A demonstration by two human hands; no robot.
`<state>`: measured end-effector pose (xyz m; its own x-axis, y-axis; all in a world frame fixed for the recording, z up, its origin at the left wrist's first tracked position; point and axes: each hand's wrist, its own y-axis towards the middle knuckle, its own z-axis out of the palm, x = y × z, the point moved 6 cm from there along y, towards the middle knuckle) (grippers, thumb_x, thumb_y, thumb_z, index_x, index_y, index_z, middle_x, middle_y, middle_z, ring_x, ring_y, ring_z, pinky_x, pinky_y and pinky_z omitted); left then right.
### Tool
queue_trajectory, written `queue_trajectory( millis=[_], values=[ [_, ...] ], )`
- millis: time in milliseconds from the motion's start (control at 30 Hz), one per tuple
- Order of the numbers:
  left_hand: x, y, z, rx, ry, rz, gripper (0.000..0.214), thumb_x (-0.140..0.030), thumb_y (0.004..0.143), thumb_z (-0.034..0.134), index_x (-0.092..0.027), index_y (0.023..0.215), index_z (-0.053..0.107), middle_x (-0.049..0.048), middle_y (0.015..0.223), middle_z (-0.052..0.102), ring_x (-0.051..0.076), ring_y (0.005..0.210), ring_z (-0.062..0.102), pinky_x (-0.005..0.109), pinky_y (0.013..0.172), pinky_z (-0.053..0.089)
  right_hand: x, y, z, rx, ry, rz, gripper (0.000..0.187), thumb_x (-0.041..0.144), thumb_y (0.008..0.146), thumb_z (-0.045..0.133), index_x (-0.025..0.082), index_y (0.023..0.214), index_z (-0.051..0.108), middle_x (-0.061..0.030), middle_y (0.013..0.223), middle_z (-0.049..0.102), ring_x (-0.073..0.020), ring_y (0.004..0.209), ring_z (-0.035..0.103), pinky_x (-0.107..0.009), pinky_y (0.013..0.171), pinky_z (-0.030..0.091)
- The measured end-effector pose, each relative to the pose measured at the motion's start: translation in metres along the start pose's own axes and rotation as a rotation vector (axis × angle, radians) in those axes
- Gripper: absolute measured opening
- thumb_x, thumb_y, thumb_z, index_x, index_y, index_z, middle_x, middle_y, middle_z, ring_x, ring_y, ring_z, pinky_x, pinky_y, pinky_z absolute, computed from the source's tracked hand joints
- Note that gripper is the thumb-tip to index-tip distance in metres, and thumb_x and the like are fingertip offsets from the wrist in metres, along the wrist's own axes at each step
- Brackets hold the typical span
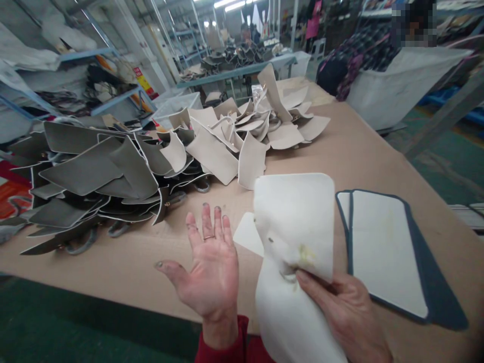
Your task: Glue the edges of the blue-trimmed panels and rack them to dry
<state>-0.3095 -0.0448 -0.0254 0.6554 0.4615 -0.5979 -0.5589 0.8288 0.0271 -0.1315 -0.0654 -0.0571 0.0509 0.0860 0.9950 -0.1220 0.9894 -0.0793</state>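
My left hand (212, 269) is held palm up over the table with its fingers spread, and nothing is in it. My right hand (344, 307) grips a white leather-like piece (295, 217) near its middle, with the thumb on the near face. The piece bends there, its lower half hanging toward me. A small handle or slot shows beside the thumb, and a yellowish stain marks the surface above it. Beneath and left of it, a smaller white piece (249, 234) lies flat on the table.
Dark grey bag panels with handles (98, 171) are heaped at left, and beige panels (249, 131) pile up beyond. White sheets with dark blue borders (389, 252) lie at right on the brown table (359, 146). Past its right edge, a person sits near a white bin (401, 85).
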Motion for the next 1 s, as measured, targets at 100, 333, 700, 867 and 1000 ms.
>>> queue_trajectory(
  millis=[100, 333, 700, 867, 1000],
  values=[
    [0.007, -0.008, 0.01, 0.057, -0.011, -0.11, 0.081, -0.072, 0.08, 0.03, -0.023, 0.144, 0.028, 0.009, 0.147, 0.038, 0.025, 0.136, 0.033, 0.04, 0.112, 0.029, 0.016, -0.002, 0.006, -0.04, -0.148, -0.29, 0.026, 0.015, 0.082, 0.059, 0.027, 0.101, 0.071, -0.0039, 0.099, 0.069, -0.0191, 0.094, 0.065, -0.023, 0.075, 0.054],
    [0.035, -0.038, -0.002, -0.086, -0.02, -0.36, 0.081, -0.079, 0.075, 0.028, -0.032, 0.139, 0.039, 0.0062, 0.136, 0.053, 0.033, 0.126, 0.046, 0.046, 0.099, 0.043, 0.031, -0.011, 0.036, 0.031, -0.498, -0.809, 0.042, -0.006, 0.079, 0.04, 0.008, 0.111, 0.062, -0.0152, 0.097, 0.065, -0.0204, 0.092, 0.06, -0.031, 0.078, 0.053],
    [0.037, -0.025, 0.014, 0.035, -0.061, -0.394, 0.082, -0.076, 0.077, 0.031, -0.028, 0.144, 0.027, 0.0084, 0.148, 0.037, 0.027, 0.136, 0.033, 0.042, 0.109, 0.031, -0.001, 0.006, 0.021, 0.101, 0.102, -0.069, 0.017, 0.016, 0.077, 0.061, 0.024, 0.085, 0.073, 0.0002, 0.081, 0.071, -0.0158, 0.078, 0.065, -0.022, 0.071, 0.05],
    [0.042, -0.022, 0.005, -0.006, -0.179, -0.531, 0.081, -0.07, 0.081, 0.034, -0.023, 0.146, 0.023, 0.0105, 0.147, 0.038, 0.03, 0.135, 0.035, 0.048, 0.107, 0.033, -0.011, 0.009, 0.016, 0.082, 0.28, 0.149, 0.008, 0.028, 0.069, 0.072, 0.022, 0.074, 0.075, -0.0009, 0.075, 0.073, -0.0176, 0.071, 0.064, -0.025, 0.069, 0.05],
    [0.036, -0.012, -0.004, -0.051, -0.192, -0.491, 0.081, -0.068, 0.083, 0.032, -0.02, 0.147, 0.018, 0.0124, 0.148, 0.037, 0.029, 0.135, 0.035, 0.048, 0.107, 0.033, -0.015, 0.009, 0.014, 0.099, 0.337, 0.261, 0.022, 0.037, 0.069, 0.074, 0.02, 0.082, 0.074, -0.0035, 0.08, 0.074, -0.0192, 0.074, 0.066, -0.028, 0.071, 0.052]
  ],
)
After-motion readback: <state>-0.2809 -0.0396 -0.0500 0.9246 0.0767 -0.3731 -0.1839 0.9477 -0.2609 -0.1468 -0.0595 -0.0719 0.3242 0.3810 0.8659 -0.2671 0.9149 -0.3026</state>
